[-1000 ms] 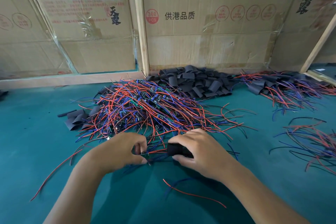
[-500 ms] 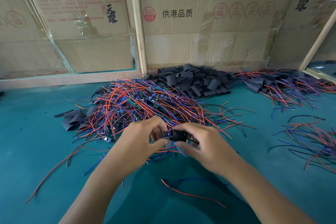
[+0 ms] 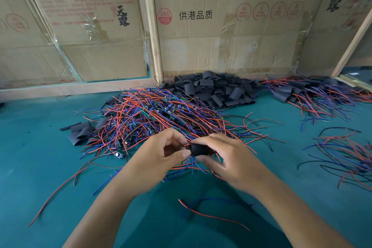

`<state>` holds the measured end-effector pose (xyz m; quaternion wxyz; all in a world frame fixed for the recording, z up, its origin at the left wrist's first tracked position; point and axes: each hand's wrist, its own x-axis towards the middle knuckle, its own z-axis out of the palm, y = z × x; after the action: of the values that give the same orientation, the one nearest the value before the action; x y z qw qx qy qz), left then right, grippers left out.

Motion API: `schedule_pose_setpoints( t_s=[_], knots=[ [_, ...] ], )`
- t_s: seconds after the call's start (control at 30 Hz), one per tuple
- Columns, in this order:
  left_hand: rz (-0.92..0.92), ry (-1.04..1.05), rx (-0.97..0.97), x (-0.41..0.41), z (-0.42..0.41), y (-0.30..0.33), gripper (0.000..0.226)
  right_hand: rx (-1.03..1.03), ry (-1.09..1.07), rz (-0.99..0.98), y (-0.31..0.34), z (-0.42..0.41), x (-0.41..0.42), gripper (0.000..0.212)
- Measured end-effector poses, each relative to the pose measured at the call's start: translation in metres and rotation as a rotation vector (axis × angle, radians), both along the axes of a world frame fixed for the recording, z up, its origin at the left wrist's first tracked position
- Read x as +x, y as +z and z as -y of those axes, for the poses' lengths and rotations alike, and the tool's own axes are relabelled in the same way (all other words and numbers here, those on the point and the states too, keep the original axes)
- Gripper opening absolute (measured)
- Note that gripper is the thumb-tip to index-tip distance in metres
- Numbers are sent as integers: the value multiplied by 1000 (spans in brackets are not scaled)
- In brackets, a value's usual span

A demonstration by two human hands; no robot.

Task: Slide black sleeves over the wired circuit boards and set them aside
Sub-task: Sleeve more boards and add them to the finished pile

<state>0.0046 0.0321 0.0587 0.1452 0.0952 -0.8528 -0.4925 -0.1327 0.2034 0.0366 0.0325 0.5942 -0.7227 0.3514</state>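
My right hand (image 3: 227, 157) grips a black sleeve (image 3: 198, 149) just above the green table, in front of the big heap of wired circuit boards (image 3: 161, 119). My left hand (image 3: 161, 155) meets it from the left, thumb and fingers pinching at the sleeve's left mouth; the board itself is hidden inside the fingers or the sleeve. Red and blue wires hang below both hands. A pile of loose black sleeves (image 3: 213, 88) lies at the back against the cardboard. A pile of sleeved boards (image 3: 314, 94) sits at the back right.
Cardboard boxes and a wooden frame (image 3: 153, 26) wall off the back of the table. More loose sleeves (image 3: 80, 133) lie left of the heap. Another tangle of wires (image 3: 346, 155) lies at the right. A stray red and blue wire pair (image 3: 211, 214) lies near me.
Both hands have lifted from the table and moved a little away from me toward the heap. The left fingers have closed in on the sleeve's left end.
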Motion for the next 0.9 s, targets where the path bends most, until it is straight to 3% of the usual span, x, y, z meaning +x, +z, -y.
schedule_pose_setpoints(
  t_s=[0.9],
  knots=[
    [-131,52,254,-2,-1,0,3,-96,-31,-17,7,-1,7,36]
  ],
)
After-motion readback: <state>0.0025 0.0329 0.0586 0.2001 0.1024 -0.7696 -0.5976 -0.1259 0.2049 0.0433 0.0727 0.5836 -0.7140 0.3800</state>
